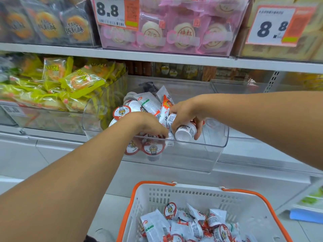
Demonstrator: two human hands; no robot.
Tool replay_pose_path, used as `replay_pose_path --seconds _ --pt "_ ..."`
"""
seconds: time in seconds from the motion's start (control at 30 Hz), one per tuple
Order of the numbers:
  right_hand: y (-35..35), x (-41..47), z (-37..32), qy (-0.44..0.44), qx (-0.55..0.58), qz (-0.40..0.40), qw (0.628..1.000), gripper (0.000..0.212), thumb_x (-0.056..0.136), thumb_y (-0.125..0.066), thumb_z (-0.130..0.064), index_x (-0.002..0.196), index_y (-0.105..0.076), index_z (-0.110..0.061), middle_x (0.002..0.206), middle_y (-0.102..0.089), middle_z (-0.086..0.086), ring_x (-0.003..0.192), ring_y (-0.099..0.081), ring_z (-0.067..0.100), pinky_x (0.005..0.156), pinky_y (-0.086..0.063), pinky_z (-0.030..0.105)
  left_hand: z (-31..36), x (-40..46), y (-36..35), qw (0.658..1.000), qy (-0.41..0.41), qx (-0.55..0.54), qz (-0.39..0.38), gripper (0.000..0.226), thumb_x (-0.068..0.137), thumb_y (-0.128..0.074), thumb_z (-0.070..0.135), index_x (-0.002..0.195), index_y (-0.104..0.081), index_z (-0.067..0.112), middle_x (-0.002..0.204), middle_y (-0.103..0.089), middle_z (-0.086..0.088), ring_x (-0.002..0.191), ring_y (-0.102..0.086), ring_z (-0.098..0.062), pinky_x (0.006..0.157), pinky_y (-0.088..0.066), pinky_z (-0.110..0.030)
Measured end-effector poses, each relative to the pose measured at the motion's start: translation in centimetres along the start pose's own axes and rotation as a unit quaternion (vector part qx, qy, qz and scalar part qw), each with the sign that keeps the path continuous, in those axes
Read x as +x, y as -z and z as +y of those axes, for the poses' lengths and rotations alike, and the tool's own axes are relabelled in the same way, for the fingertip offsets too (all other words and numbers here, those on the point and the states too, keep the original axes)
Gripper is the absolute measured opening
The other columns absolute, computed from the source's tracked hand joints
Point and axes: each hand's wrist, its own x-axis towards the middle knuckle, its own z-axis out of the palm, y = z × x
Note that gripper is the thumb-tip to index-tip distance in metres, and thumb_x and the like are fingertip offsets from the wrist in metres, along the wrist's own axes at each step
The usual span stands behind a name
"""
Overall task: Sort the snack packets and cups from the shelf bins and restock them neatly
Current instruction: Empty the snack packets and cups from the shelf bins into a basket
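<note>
A clear plastic shelf bin (216,145) holds small white cups with red-rimmed tiger lids (121,111) and white-and-orange snack packets (150,103). My right hand (187,112) reaches into the bin and grips a white cup (185,132) lying on its side, with a packet (165,110) against the fingers. My left hand (148,124) is lower in the bin among the cups, fingers curled down on them; what it grips is hidden. Below, a white basket with orange rim (132,206) holds several of the same cups and packets (190,226).
A neighbouring clear bin (52,84) on the left is full of yellow-wrapped pastries. The shelf above carries bins of pink-wrapped cakes (174,34) and dark-wrapped cakes (47,25), with 8.8 price tags (111,11). Another clear bin (244,88) stands at the right. White floor tiles lie below.
</note>
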Motion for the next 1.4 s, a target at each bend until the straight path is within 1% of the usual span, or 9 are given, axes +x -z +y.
replay_pose_path --seconds 0.2,0.37,0.5,0.63,0.83,0.93,1.1,1.23,1.4 --pt "-1.0 0.6 0.5 -0.02 -0.004 -0.009 1.0 0.047 0.084 -0.073 -0.01 0.127 -0.053 -0.011 0.116 -0.058 0.025 0.082 -0.067 0.041 0.061 -0.061 0.055 0.9 0.0 -0.5 0.997 0.025 0.011 -0.074 0.053 0.066 -0.088 0.044 0.105 -0.073 0.012 0.109 -0.069 -0.015 0.092 -0.072 -0.031 0.077 -0.062 -0.043" --pt "-0.8 1.1 0.7 -0.041 -0.006 -0.01 0.999 0.047 0.083 -0.075 -0.009 0.126 -0.057 -0.007 0.117 -0.059 0.025 0.082 -0.065 0.04 0.054 -0.06 0.052 0.3 -0.2 -0.4 1.0 -0.009 -0.014 -0.024 0.051 0.064 -0.092 0.036 0.101 -0.069 0.009 0.101 -0.071 -0.012 0.084 -0.073 -0.03 0.07 -0.063 -0.044" --pt "-0.1 0.9 1.3 -0.036 0.016 0.03 0.999 0.045 0.086 -0.072 -0.012 0.127 -0.053 -0.008 0.119 -0.053 0.024 0.088 -0.064 0.047 0.048 -0.058 0.049 -0.6 -1.2 0.8 0.997 -0.047 0.0 0.054 0.053 0.068 -0.085 0.049 0.103 -0.071 0.012 0.106 -0.066 -0.008 0.097 -0.066 -0.028 0.078 -0.061 -0.038" --pt "1.2 -0.6 2.2 -0.022 0.079 0.067 0.994 0.041 0.085 -0.073 -0.012 0.122 -0.055 -0.009 0.117 -0.054 0.023 0.091 -0.064 0.047 0.05 -0.058 0.051 -1.2 -2.1 2.2 0.979 -0.072 -0.156 0.109 0.038 0.068 -0.089 0.037 0.095 -0.07 0.017 0.094 -0.056 0.004 0.082 -0.059 -0.017 0.061 -0.061 -0.034" --pt "2.6 -5.1 2.9 0.096 0.181 0.076 0.976 0.039 0.082 -0.078 -0.013 0.113 -0.058 -0.024 0.108 -0.069 0.016 0.089 -0.072 0.037 0.061 -0.06 0.055 -1.3 -4.1 3.5 0.948 -0.134 -0.265 0.114 0.036 0.061 -0.091 0.039 0.089 -0.077 0.022 0.103 -0.067 0.006 0.096 -0.062 -0.014 0.057 -0.057 -0.029" --pt "2.9 -8.6 3.9 0.181 0.203 0.104 0.957 0.037 0.081 -0.078 -0.01 0.11 -0.06 -0.025 0.1 -0.072 0.011 0.086 -0.074 0.03 0.057 -0.059 0.049 -0.9 -6.6 3.9 0.949 -0.206 -0.227 0.077 0.056 0.045 -0.089 0.045 0.097 -0.077 0.03 0.099 -0.073 0.005 0.095 -0.069 -0.018 0.061 -0.056 -0.031" --pt "1.2 -15.2 7.8 0.286 0.232 0.116 0.923 0.038 0.079 -0.078 -0.003 0.105 -0.06 -0.024 0.084 -0.07 0.002 0.069 -0.067 0.014 0.049 -0.05 0.031 0.9 -11.3 2.0 0.925 -0.338 -0.17 0.046 0.049 0.054 -0.09 0.03 0.101 -0.074 0.026 0.078 -0.072 0.008 0.062 -0.065 -0.004 0.059 -0.052 -0.022" --pt "-2.6 -17.4 11.6 0.31 0.266 0.075 0.91 0.046 0.073 -0.084 -0.003 0.105 -0.061 -0.025 0.087 -0.069 0.005 0.074 -0.062 0.016 0.061 -0.05 0.035 1.9 -13.0 -1.4 0.902 -0.426 -0.038 0.056 0.053 0.055 -0.091 0.054 0.102 -0.074 0.036 0.113 -0.062 0.013 0.11 -0.061 -0.005 0.09 -0.052 -0.025" --pt "-8.0 -16.5 15.2 0.22 0.203 0.015 0.954 0.043 0.073 -0.083 -0.002 0.101 -0.06 -0.025 0.079 -0.067 -0.007 0.068 -0.061 0.005 0.057 -0.048 0.022 3.3 -11.5 -8.3 0.9 -0.429 0.075 -0.004 0.049 0.059 -0.092 0.043 0.103 -0.072 0.039 0.113 -0.054 0.015 0.104 -0.051 0.003 0.081 -0.036 -0.006"
